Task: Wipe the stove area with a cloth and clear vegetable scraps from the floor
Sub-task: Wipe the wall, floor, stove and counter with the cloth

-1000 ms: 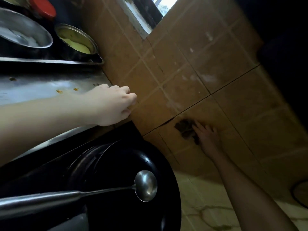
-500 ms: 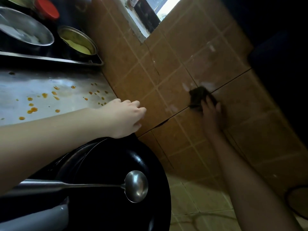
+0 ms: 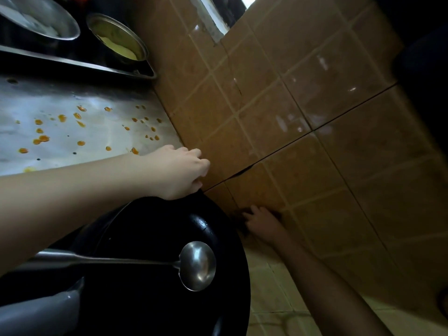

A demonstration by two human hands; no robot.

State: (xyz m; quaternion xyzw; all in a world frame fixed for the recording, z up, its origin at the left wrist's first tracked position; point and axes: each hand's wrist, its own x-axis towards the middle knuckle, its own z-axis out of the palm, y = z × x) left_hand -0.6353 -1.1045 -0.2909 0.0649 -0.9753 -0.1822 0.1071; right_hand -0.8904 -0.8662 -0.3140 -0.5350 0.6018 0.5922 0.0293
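Pressing under the right hand (image 3: 263, 223), a dark cloth (image 3: 238, 218) meets the tiled wall (image 3: 315, 117).

Your left hand (image 3: 180, 173) sits at the counter (image 3: 72, 132) edge, right above the wok (image 3: 155, 263), which has a ladle (image 3: 197, 265) lying in it. Two pans (image 3: 118, 37) are further back on the counter. Your right hand (image 3: 263, 223) is pressed on the tiled wall (image 3: 303, 117), just right of the wok.

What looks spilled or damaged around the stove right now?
Orange sauce droplets are spattered across the steel counter, unwiped. The wall tile has a dark crack along a grout line beside the left hand. The right hand presses a dark cloth lower down.
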